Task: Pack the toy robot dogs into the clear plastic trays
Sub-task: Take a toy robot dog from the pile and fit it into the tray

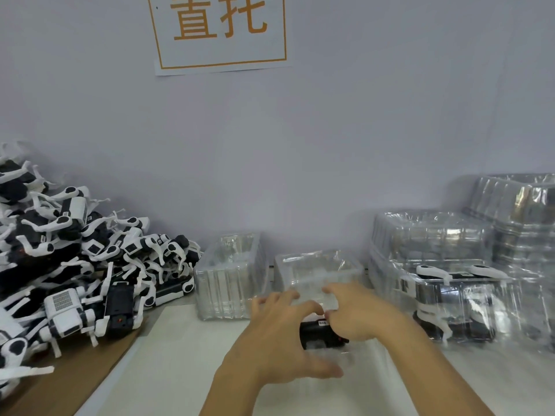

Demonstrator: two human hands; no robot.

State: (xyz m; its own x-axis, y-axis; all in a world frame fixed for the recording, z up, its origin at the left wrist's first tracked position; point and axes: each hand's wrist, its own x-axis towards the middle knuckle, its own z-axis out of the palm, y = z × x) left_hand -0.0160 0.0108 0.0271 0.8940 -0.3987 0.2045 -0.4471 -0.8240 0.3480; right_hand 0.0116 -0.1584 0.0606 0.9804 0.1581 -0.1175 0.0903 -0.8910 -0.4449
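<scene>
At lower centre, the left hand (279, 334) spreads loose fingers over a black toy robot dog (318, 334), which the right hand (357, 313) pinches from the right. The dog lies crosswise in a clear tray (336, 360). Empty trays (318, 268) stand just behind; unpacked dogs (75, 265) pile at left.

Toy robot dog (322, 334) near centre: mostly hidden behind both hands, only dark body part visible between them; head and legs not discernible. Left hand (279, 337) motion-blurred at thumb. Right hand (357, 313) covers dog's right end; whether fingers (333, 291) grip dog or tray cannot tell. Clear tray under hands (336, 360): outline faint, blurred. Dog pile (75, 265) cut by left edge. Tray stacks (510, 223) cut by right edge. Wall sign (220, 31) cut by top edge.
</scene>
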